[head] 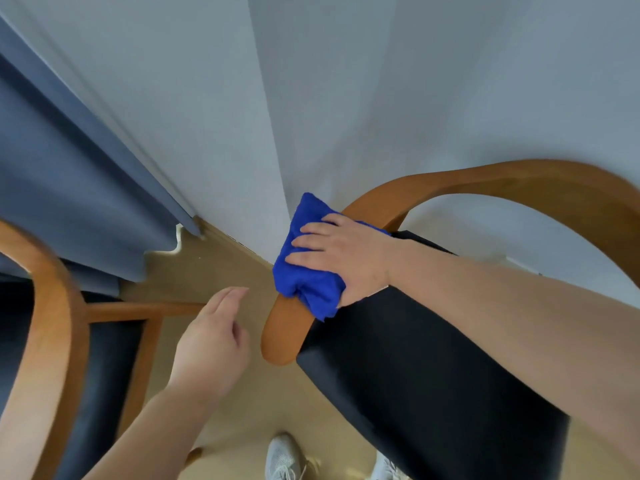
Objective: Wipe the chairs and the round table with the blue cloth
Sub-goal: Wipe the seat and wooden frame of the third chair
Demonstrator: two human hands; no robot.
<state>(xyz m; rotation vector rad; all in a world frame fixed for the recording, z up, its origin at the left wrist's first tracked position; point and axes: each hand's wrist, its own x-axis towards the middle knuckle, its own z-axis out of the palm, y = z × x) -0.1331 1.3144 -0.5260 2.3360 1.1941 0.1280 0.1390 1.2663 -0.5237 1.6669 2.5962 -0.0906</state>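
The right hand (341, 258) presses flat, fingers straight, on the bunched bright blue cloth (304, 282), which lies over the curved wooden armrest (282, 336) of the black-seated wooden chair (415, 375). The left hand (211, 337) hovers beside it, fingers relaxed, holding nothing.

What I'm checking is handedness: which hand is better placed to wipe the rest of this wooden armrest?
Right, probably: the right hand presses the blue cloth onto the armrest, near its bare front end; the left hand hovers beside it, holding nothing.
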